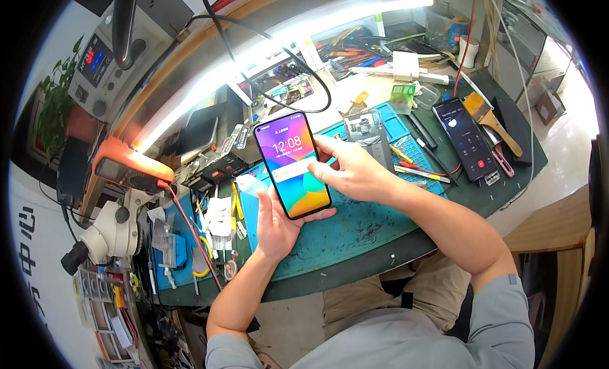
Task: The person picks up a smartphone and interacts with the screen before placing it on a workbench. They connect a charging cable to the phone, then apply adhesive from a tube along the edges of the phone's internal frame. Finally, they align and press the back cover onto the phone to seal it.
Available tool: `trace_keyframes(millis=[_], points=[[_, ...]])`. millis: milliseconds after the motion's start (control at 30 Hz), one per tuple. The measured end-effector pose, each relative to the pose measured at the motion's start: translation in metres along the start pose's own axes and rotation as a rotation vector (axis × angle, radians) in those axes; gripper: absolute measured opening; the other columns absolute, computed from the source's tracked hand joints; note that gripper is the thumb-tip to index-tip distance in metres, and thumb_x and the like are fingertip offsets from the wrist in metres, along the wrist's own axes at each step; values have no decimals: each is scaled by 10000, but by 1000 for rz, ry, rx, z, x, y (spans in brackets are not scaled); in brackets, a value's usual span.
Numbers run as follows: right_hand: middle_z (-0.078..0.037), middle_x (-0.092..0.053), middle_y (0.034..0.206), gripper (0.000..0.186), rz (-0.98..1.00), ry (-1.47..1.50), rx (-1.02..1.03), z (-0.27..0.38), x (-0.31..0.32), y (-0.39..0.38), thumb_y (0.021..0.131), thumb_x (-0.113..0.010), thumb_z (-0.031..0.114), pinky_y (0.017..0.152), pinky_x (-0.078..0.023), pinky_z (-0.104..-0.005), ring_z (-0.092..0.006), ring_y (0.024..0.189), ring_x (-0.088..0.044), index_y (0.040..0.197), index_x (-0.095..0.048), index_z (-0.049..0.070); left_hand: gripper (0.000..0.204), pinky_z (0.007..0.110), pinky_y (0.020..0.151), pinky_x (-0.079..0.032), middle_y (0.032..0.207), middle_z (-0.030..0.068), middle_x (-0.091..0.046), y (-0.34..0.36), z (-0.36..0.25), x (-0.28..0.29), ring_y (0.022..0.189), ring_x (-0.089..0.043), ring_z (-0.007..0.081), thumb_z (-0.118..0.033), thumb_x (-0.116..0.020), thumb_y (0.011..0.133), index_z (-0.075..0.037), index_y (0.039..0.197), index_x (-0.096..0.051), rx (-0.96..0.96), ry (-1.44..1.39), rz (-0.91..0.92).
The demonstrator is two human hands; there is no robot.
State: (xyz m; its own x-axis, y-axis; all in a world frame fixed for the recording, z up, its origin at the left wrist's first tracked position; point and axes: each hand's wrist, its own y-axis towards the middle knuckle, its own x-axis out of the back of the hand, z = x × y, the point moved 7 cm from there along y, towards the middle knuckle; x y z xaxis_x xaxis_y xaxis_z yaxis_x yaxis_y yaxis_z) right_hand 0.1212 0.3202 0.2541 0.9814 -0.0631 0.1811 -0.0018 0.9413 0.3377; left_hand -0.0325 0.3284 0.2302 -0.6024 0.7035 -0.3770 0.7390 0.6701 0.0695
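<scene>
The phone shows purple, orange, yellow, green and blue inside a black rim; the mat is blue with dark blotches, the meter orange, the shirt grey.

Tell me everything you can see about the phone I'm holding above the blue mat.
The smartphone is a slim rounded rectangle with a black border and a glossy, glass-like front. Its screen is lit, showing a clock and a pale panel over purple, red, blue, green and yellow wallpaper. Held upright, top leaning left, it faces you above the blue mat. Your left hand supports its lower part; your right hand is at the right edge, thumb over the screen. Its back is hidden.
</scene>
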Motion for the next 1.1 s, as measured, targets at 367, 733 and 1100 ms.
trace_keyframes(millis=[367, 733, 1100], points=[[-69, -630, 786, 406, -123, 199, -53, -10, 6, -3, 1079, -438, 362, 680, -491, -325, -157, 726, -581, 1016, -651, 22, 832, 619, 962, -530, 1497, 200, -448, 1, 2, -4, 1345, -505, 357, -692, -249, 1007, -51, 1538, -249, -12, 1, 45], [-173, -695, 891, 394, -173, 32, 18, 1, 9, -4, 1067, -419, 329, 712, -531, -386, -273, 746, -671, 1078, -651, 10, 822, 648, 907, -557, 1483, 208, -460, 2, 3, 1, 1353, -483, 411, -702, -244, 1002, -69, 1524, -301, -27, 8, 19], [-143, -659, 1160, 549, 153, 53, -35, 8, -10, -7, 880, -640, 173, 918, -531, -383, -229, 1085, -631, 1382, -493, 8, 837, 605, 924, -568, 1436, 203, -510, -1, 3, 7, 1279, -567, 368, -707, -244, 999, -45, 1510, -294, -29, -32, -31]])
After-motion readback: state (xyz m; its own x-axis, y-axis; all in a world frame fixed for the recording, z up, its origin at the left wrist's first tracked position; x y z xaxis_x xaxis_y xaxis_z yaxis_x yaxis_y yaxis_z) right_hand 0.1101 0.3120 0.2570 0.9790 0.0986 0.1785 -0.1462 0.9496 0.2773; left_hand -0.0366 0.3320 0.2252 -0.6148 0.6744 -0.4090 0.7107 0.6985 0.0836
